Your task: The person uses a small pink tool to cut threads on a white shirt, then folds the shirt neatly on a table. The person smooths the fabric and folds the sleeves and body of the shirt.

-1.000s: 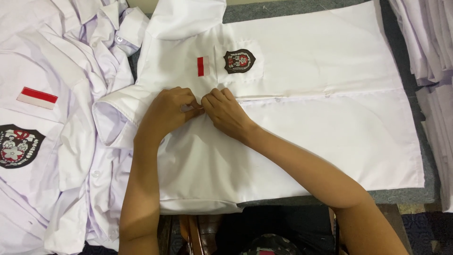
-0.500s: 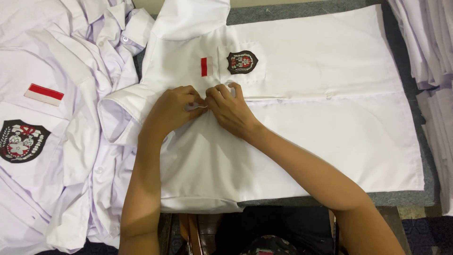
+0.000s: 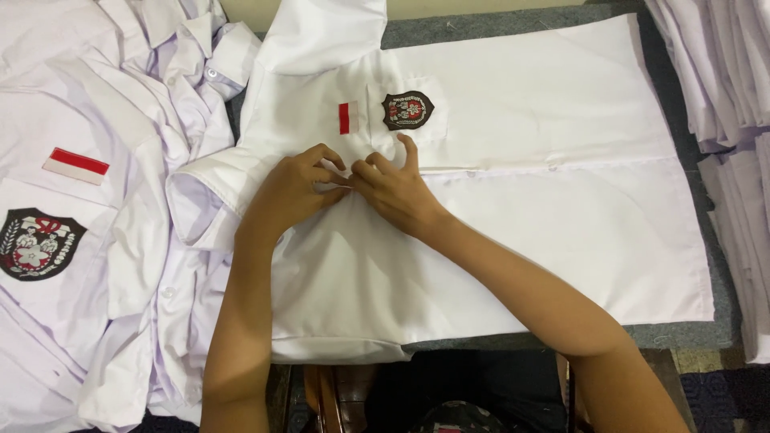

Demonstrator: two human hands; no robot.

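Grey felt-topped table (image 3: pixel 682 337), loose white shirts (image 3: pixel 96 240) heaped left, folded stack (image 3: pixel 722 72) right. White uniform shirt (image 3: pixel 521 240) lies flat at centre, collar left, crest badge (image 3: pixel 407 111) on far pocket. Left hand (image 3: pixel 289 192) and right hand (image 3: pixel 397 192) meet at placket near collar — fingertips pinched together on cloth edge. Fabric judged light, limp, creases easily — best held at stiffer placket or collar.

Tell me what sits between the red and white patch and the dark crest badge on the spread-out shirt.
Head view: only bare white cloth of the shirt between the red and white patch and the crest badge.
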